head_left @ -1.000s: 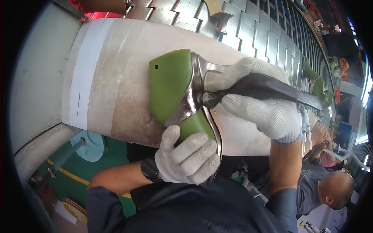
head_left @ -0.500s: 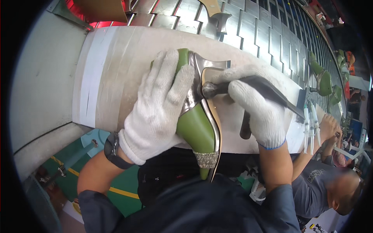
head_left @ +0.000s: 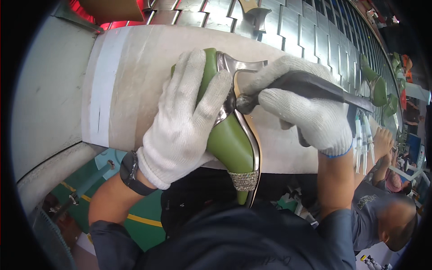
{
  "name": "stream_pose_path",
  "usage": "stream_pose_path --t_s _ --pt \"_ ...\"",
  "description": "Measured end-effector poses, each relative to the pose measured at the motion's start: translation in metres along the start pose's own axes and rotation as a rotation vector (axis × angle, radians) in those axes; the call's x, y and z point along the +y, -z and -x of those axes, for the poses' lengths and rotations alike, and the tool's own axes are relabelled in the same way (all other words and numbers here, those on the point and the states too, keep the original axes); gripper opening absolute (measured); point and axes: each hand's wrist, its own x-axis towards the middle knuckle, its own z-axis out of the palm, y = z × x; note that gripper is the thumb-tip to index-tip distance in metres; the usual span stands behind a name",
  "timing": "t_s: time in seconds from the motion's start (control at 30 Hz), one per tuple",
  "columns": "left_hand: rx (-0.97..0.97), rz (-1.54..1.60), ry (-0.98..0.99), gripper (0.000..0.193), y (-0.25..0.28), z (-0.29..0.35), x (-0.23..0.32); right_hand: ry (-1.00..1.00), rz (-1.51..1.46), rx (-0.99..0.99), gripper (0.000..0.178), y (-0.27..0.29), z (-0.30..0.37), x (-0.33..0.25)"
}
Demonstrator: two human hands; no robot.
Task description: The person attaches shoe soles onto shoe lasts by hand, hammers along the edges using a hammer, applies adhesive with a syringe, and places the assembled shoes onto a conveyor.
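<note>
Visible lettering: pale block print near the collar edge of a co-worker's gray shirt, and faint script across the front of my own dark shirt. Both are too blurred for me to read reliably.

Smooth, softly shiny green shoe in leather-like material, with a glossy metallic strap, polished metallic heel and rough, glittering band. Right of the shoe, a smooth, dark tool; under it, a matt, stained table; beyond it, shiny metal slats. Ribbed, matt white cloth gloves flank it.
</note>
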Motion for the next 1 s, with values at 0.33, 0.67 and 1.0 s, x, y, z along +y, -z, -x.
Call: stream_pose_path --t_s 0.33,0.67,1.0 --pt "-0.087 -0.032 0.024 0.139 0.012 -0.003 0.014 -0.078 0.124 -0.03 0.026 -0.004 0.015 -0.023" --pt "-0.183 -0.087 -0.311 0.064 0.01 -0.037 0.04 0.046 -0.339 0.35 0.03 -0.022 0.106 0.046" --pt "-0.07 -0.118 -0.385 0.055 0.0 -0.035 0.029 0.113 -0.278 0.163 0.026 -0.031 0.13 0.019"
